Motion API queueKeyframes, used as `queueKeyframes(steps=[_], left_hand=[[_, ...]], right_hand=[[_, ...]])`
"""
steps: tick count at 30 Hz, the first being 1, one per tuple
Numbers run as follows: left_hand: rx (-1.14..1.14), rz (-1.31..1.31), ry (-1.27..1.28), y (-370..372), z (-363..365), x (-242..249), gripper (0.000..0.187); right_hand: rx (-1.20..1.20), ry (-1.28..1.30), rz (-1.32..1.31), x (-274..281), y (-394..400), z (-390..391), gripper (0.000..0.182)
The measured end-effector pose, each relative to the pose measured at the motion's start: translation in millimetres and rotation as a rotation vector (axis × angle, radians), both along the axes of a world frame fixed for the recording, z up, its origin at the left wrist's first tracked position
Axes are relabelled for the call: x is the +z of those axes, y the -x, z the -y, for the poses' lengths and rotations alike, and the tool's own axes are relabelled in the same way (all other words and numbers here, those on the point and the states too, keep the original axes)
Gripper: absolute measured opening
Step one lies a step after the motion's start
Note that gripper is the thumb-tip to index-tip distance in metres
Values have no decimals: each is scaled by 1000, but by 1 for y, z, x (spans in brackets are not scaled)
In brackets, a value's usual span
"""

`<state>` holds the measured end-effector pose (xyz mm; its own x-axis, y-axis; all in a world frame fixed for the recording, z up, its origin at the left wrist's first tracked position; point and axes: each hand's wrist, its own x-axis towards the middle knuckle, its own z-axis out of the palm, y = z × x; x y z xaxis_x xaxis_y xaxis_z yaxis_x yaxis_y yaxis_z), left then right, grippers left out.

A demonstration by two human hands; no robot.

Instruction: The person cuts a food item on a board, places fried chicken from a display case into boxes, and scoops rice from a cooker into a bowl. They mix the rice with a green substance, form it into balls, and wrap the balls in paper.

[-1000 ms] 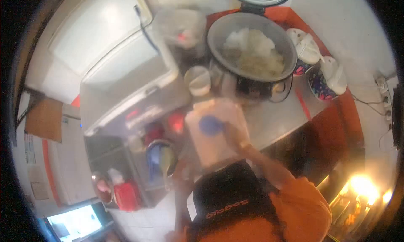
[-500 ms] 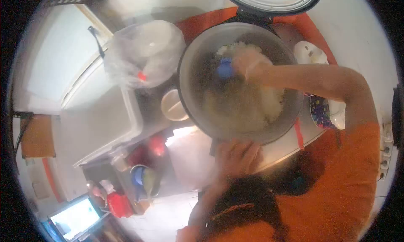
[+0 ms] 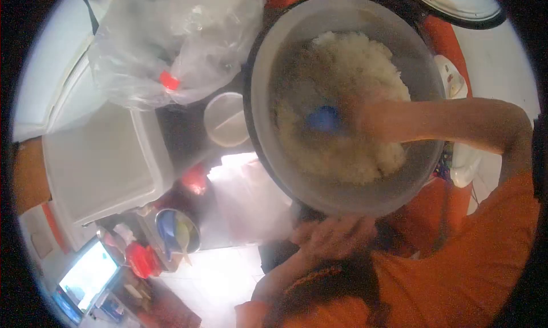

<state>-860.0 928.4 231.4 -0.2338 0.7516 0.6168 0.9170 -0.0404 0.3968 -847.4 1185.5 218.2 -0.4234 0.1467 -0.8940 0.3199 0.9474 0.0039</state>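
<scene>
A large round rice cooker (image 3: 268, 148) stands below me, with a mound of white rice (image 3: 365, 59) inside. My right hand (image 3: 377, 119) reaches into it from the right, blurred by motion, closed on a blue rice paddle (image 3: 323, 119). Only part of the paddle shows, low in the pot against the rice. My left hand (image 3: 334, 236) rests against the near outer side of the cooker, just below its rim, its fingers stretched out and somewhat blurred.
The cooker's lid (image 3: 459, 0) is raised at the far right. To the left are a clear plastic bag (image 3: 177, 42), a round white container (image 3: 225, 119), a large white tub (image 3: 103, 162) and a metal bowl (image 3: 191, 225) holding utensils. A lit screen (image 3: 88, 274) stands lower left.
My view has shifted closer over the cooker. Inside the pot, my right hand and the blue paddle have moved nearer to me. My left hand remains at the cooker's near side.
</scene>
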Motion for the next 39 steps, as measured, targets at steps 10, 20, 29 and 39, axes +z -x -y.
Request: queueKeyframes(steps=[10,20,29,39], left_hand=[[178,23,-2,-13,-2,-5,7],[54,169,-76,-11,6,-7,20],[922,116,46,104,187,-43,47],[986,129,742,202,422,-126,68]], right_hand=[[31,251,-61,62,-33,65,34],[-236,401,-557,16,-90,3,22],[43,-162,-1006,97,-127,66,36],[27,250,-1241,16,-18,323,33]])
